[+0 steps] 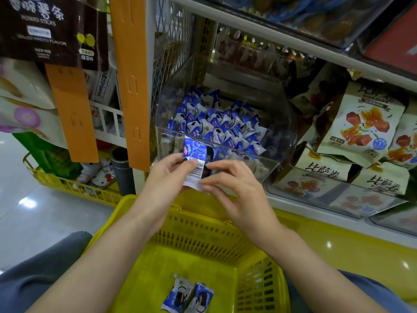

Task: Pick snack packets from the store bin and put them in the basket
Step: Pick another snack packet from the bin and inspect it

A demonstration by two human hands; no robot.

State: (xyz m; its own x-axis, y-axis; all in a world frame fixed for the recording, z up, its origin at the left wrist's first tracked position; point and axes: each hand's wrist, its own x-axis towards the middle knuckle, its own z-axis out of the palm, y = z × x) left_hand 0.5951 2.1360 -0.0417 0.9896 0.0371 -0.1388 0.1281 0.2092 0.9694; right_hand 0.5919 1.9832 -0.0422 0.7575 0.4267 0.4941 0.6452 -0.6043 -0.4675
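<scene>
Glossy packet (195, 162), clear plastic bin (237, 152), yellow plastic basket (203, 233).

A glossy pale floor (45, 222) is reflecting bright spots of light beside white metal shelving (150, 53), where orange display strips (132, 86) are hanging

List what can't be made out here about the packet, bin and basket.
Head view, held packet: print too blurred to read; left hand and right hand cover its lower edge.
Basket: near end cut by the bottom edge, hidden by arms; beyond two packets, count unknown.
Bin: lower packets buried under top ones.
</scene>
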